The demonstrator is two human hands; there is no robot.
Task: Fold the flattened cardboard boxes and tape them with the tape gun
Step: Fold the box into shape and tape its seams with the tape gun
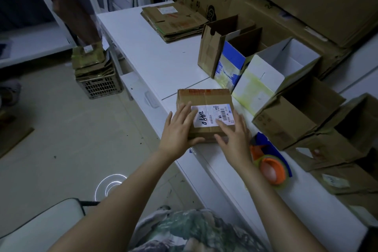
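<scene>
1. The small brown cardboard box with a white shipping label (204, 114) sits at the near edge of the white counter (155, 57). The left hand (178, 129) and right hand (233, 135) press its top flaps flat, fingers spread and released, gripping nothing.
2. Risk: lifting one hand for the orange-and-blue tape gun (270, 161), just right of the box, may let the flaps spring open or push the box off the edge.
3. The open cartons along the far right (286, 63) look empty; a flattened stack (173, 20) waits farther off.
</scene>
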